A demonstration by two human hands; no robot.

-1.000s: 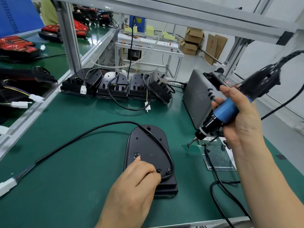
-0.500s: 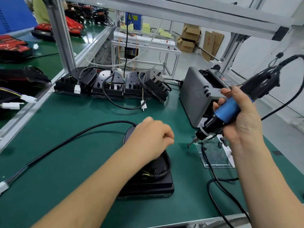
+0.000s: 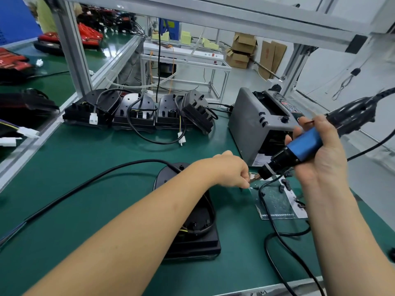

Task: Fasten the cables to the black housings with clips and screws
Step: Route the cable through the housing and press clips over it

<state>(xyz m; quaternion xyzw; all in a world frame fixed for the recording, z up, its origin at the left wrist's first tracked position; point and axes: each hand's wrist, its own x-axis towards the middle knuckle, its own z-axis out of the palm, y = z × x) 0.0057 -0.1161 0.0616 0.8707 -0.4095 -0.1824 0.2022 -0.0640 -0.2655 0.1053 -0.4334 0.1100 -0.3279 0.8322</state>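
- The left hand (image 3: 232, 170) reaches across the near housing (image 3: 193, 229) toward the driver's tip, fingers pinched together. Whether they hold a screw I cannot tell; it is too small to see.
- The right hand (image 3: 320, 154) is wrapped around the blue grip of the screwdriver (image 3: 303, 145), held above the worktop (image 3: 85, 163), its bit angled down and left, just beside the left fingertips.
- The near housing lies flat on the green worktop, mostly under the left forearm. A cable (image 3: 89, 180) runs from it out to the left edge and also curls round its near end.
- A small sheet (image 3: 277, 201) lies right of the housing, with a few small black clips (image 3: 282, 188) scattered on it. The driver's cord (image 3: 275, 236) loops over it.
- A grey box (image 3: 250, 124) stands behind the right hand.
- A row of housings (image 3: 136, 112) with cables and white plugs sits at the far side of the worktop, well apart from the near one.
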